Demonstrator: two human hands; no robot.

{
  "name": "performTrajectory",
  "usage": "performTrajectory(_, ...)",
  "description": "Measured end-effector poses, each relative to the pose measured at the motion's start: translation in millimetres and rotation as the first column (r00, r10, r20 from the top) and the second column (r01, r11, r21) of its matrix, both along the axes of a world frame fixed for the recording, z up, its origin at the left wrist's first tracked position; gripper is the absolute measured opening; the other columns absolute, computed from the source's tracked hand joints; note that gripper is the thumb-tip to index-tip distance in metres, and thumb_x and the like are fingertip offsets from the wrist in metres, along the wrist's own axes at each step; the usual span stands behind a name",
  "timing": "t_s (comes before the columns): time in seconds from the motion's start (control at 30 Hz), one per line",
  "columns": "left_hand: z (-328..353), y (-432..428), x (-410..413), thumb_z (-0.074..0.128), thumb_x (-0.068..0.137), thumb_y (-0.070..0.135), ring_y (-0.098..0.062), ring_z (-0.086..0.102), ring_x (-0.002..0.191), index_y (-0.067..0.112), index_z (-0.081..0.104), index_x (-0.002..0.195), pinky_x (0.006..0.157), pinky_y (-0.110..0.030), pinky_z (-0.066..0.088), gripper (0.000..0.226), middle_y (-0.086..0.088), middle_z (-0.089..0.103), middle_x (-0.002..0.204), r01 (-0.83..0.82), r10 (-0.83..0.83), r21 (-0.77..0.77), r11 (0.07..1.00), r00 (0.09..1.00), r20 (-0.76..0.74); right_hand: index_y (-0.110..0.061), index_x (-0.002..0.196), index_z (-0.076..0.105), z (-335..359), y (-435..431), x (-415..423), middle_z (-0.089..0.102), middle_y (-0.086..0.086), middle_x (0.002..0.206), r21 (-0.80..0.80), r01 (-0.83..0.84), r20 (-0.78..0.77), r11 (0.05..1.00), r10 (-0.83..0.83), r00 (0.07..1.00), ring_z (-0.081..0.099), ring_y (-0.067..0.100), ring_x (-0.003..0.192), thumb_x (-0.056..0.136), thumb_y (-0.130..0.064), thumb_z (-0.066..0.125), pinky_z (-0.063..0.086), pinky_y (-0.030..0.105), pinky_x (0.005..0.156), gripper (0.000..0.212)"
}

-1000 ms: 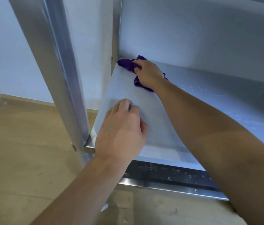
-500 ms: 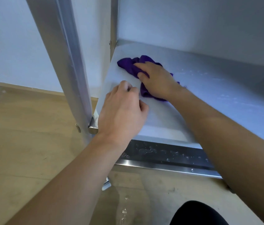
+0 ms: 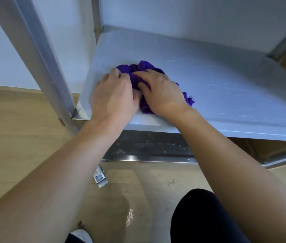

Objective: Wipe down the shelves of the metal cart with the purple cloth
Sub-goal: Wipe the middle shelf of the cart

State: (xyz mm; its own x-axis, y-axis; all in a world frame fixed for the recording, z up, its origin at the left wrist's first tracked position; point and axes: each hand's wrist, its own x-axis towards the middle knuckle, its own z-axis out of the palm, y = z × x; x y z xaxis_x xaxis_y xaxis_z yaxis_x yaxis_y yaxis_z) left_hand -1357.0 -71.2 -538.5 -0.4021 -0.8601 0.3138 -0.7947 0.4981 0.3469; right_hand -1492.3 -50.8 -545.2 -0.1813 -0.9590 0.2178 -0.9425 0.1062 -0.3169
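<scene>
The purple cloth lies bunched on the metal cart's middle shelf, near its front left corner. My right hand lies on top of the cloth, fingers bent into the folds and thumb tucked against it, gripping it. My left hand rests on the shelf just to the left with its fingers curled; the fingertips touch the cloth's left edge and hold nothing that I can see. Part of the cloth is hidden under my right hand.
A slanted metal cart post rises at the left. Water drops sit on the lower shelf and on the right part of the middle shelf. A wet patch shines on the wooden floor. A caster sits below the corner. My knee is bottom right.
My right hand has dragged the cloth from the shelf's back left corner toward the front until it meets my left hand. The left hand has stayed in place on the shelf.
</scene>
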Motion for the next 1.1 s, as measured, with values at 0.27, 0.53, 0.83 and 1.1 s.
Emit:
performTrajectory(0.27, -2, 24, -39, 0.050, 0.092, 0.023, -0.031, 0.055, 0.097, 0.006, 0.060, 0.098, 0.069, -0.034, 0.035, 0.021, -0.011, 0.056, 0.107, 0.129, -0.130, -0.068, 0.989, 0.991, -0.019, -0.034, 0.132, 0.052, 1, 25, -40, 0.057, -0.009, 0.125, 0.018, 0.094, 0.009, 0.995, -0.095, 0.995, 0.052, 0.018, 0.116, 0.099, -0.026, 0.039, 0.045, 0.036, 0.086, 0.037)
performTrajectory(0.53, -4, 34, -65, 0.050, 0.091, 0.022, -0.032, 0.056, 0.101, 0.008, 0.066, 0.106, 0.080, -0.040, 0.043, 0.026, -0.008, 0.059, 0.114, 0.235, -0.236, -0.059, 0.970, 0.972, -0.004, -0.032, 0.133, 0.053, 1, 67, -93, 0.056, -0.008, 0.131, -0.011, 0.178, 0.022, 0.984, -0.178, 0.984, 0.052, 0.021, 0.119, 0.099, -0.026, 0.042, 0.045, 0.039, 0.092, 0.036)
performTrajectory(0.83, -10, 33, -64, 0.048, 0.091, 0.019, -0.030, 0.057, 0.099, 0.005, 0.065, 0.103, 0.084, -0.041, 0.048, 0.025, -0.007, 0.060, 0.112, 0.195, -0.196, -0.013, 0.981, 0.980, -0.040, -0.028, 0.132, 0.053, -1, 59, -139, 0.057, -0.001, 0.131, -0.021, 0.349, 0.033, 0.937, -0.348, 0.937, 0.051, 0.027, 0.118, 0.097, -0.020, 0.041, 0.045, 0.039, 0.091, 0.038)
performTrajectory(1.1, -7, 34, -66, 0.051, 0.090, 0.017, -0.034, 0.057, 0.090, 0.006, 0.066, 0.098, 0.069, -0.036, 0.035, 0.021, -0.011, 0.061, 0.104, 0.180, -0.180, -0.056, 0.982, 0.984, 0.010, -0.031, 0.132, 0.054, -7, 4, -77, 0.056, -0.001, 0.130, -0.021, 0.121, -0.003, 0.992, -0.121, 0.993, 0.049, 0.023, 0.122, 0.096, -0.019, 0.041, 0.040, 0.034, 0.089, 0.040)
